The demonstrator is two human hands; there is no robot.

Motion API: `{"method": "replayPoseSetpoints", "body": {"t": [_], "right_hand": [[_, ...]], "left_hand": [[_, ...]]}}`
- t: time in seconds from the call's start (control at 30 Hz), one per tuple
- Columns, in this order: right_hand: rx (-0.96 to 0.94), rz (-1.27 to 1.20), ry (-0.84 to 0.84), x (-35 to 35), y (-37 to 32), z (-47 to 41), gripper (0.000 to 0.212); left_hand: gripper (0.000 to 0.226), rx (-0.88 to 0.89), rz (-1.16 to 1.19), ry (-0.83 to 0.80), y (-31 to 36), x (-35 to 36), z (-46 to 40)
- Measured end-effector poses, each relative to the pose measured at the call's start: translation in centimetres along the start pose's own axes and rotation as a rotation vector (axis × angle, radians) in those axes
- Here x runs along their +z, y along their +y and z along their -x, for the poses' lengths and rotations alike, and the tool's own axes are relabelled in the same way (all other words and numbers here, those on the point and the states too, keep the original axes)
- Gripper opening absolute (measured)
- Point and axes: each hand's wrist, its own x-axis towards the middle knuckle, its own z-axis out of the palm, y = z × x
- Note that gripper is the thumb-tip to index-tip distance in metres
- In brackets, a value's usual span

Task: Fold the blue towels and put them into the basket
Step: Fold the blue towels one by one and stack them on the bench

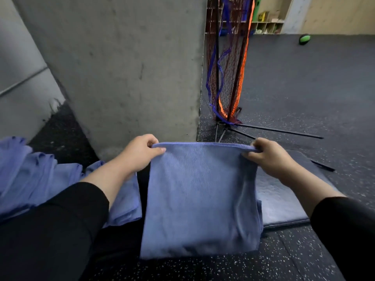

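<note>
Two hands hold up one blue towel [200, 199] by its top corners, above the speckled floor [304, 88]. More blue towels [30, 175] lie in a heap on the left. A gray pad [284, 201] lies just behind the towel on the right. A big gray pillar [121, 67] stands ahead, with a folded net [227, 74] beside it. A green ball [304, 39] sits far off. The left hand [140, 153] pinches the top left corner. The right hand [269, 157] pinches the top right corner. The towel hangs flat between them.

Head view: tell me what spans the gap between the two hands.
In the head view, the top hem of the held blue towel stretches between the left hand and right hand, each pinching a corner.
</note>
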Motion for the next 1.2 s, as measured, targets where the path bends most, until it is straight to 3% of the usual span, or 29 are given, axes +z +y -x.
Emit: {"method": "replayPoseSetpoints", "body": {"t": [0.17, 0.33, 0.5, 0.67, 0.8, 1.2], "right_hand": [[-0.023, -0.415, 0.107, -4.2, -3.4, 3.6, 0.013], [-0.184, -0.293, 0.242, -8.9, -7.3, 6.9, 0.008], [-0.284, -0.175, 0.312, -13.2, -12.5, 10.7, 0.008], [-0.245, -0.183, 0.256, -15.7, -15.4, 13.9, 0.008], [-0.185, -0.307, 0.264, -17.0, -16.1, 16.0, 0.015], [-0.104, -0.249, 0.104, -18.6, -14.1, 18.9, 0.015]], "left_hand": [[0.023, 0.042, 0.296, 0.025, 2.7, -3.5, 4.9], [0.024, 0.115, 0.431, 0.150, 7.0, -6.5, 9.8], [0.031, 0.169, 0.405, 0.208, 10.2, -10.7, 12.8], [0.014, 0.206, 0.382, 0.222, 12.2, -13.3, 15.0], [0.017, 0.220, 0.421, 0.215, 13.4, -13.9, 16.9], [0.021, 0.103, 0.385, -0.006, 13.9, -12.9, 21.0]]}}
